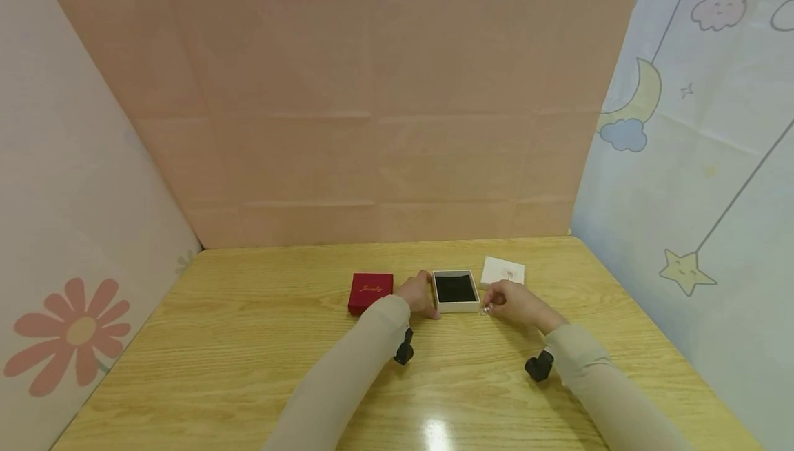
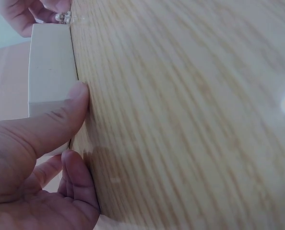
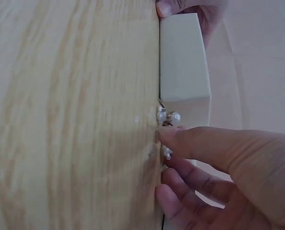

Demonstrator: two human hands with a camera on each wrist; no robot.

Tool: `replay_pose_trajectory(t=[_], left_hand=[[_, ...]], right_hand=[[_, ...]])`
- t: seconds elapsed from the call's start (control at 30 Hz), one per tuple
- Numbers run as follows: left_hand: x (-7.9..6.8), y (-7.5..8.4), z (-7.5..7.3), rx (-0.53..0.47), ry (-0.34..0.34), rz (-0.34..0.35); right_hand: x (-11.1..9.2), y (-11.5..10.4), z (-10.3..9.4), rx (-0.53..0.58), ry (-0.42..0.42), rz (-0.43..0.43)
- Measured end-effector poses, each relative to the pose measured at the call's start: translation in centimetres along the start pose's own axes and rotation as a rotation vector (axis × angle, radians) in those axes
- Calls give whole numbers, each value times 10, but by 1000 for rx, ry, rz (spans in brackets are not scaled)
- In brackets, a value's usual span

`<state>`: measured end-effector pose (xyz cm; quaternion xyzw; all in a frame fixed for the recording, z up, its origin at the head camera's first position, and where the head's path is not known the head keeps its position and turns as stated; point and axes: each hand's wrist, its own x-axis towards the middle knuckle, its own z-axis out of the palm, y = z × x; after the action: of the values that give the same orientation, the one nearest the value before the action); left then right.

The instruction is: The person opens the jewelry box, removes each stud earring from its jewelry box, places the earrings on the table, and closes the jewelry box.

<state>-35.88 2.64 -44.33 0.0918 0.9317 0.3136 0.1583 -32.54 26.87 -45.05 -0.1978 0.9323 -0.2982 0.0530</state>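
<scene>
At table centre, left hand (image 1: 419, 294) pinches the open white box (image 1: 455, 290) by its left wall while right hand (image 1: 511, 301), fingers curled, pinches a pearl trinket (image 3: 165, 117) beside the box's near right corner; loose grip risks dropping it.

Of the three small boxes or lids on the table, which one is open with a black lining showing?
The white square box in the middle, between both hands; the red lid and white lid show no lining.

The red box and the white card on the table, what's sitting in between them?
The open white box with a black lining, shown in the head view. The left hand holds its side nearest the red box; the white card lies beyond.
</scene>
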Motion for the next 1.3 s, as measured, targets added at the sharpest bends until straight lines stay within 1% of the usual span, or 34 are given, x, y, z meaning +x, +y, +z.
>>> replay_pose_trajectory(t=[0.07, 0.1, 0.2, 0.3, 0.37, 0.43, 0.53, 0.6, 0.7, 0.87, 1.0, 1.1, 1.23, 1.3], left_hand=[[1, 0, 0, -5, -5, -2], [1, 0, 0, 11, -1, 3], [1, -1, 0, 18, -5, 7], [2, -2, 1, 19, -3, 6], [3, -3, 2, 1, -4, 2], [3, -4, 2, 2, 2, 5], [-1, -4, 1, 3, 9, 11], [-5, -3, 0, 4, 11, 13], [-6, -3, 0, 5, 10, 11], [1, -5, 2, -7, -4, 9], [6, -6, 3, -10, -9, 8], [9, -7, 3, -13, -10, 4], [10, -7, 3, -15, -9, 4], [10, -7, 3, -12, -9, 7]], right_hand=[[0, -3, -3, -3, -2, 11], [0, -5, -4, -10, -1, 12], [1, -9, -11, -28, 13, 13], [4, -14, -21, -8, 37, 5], [7, -16, -27, 4, 51, -5], [10, -15, -32, -4, 69, -16], [15, -12, -37, -39, 76, -35], [19, -7, -37, -52, 68, -24], [26, 3, -35, -83, 54, -10], [33, 16, -32, -166, 52, 21], [34, 23, -32, -234, 38, 85], [34, 26, -32, -266, 9, 123], [35, 31, -32, -292, -24, 123], [36, 32, -31, -290, -25, 115]])
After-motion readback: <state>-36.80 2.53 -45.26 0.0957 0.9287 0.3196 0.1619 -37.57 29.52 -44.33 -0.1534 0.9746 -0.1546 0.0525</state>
